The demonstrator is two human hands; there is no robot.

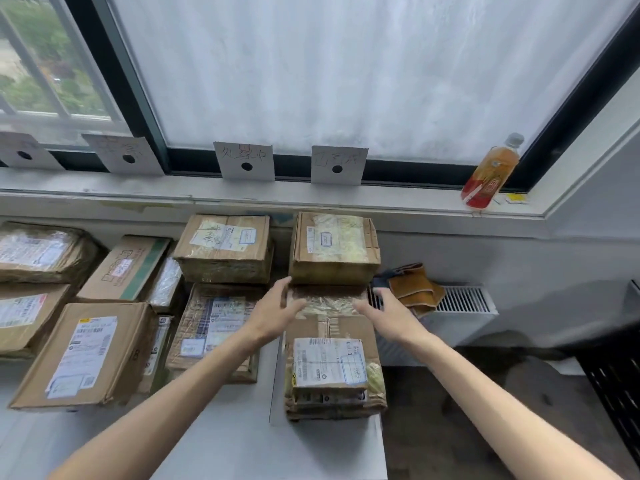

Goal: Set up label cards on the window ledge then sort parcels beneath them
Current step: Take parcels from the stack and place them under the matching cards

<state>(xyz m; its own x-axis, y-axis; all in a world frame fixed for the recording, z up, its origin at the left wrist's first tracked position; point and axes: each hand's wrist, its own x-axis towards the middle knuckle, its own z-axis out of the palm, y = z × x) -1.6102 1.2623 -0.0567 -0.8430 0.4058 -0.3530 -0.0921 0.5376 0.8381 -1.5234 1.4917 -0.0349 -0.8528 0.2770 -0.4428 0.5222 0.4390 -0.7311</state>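
Right now both hands are spread wide and hold nothing: the left hand (277, 308) and the right hand (382, 311) sit on either side of a flat brown parcel (329, 303) on the table (242, 427). It lies under the far right label card (337, 165) on the window ledge (207, 192), just in front of a taller box (334, 247). The cards look set up, so this seems to be the sorting step. Next, I think the hands should close on the parcel's sides.
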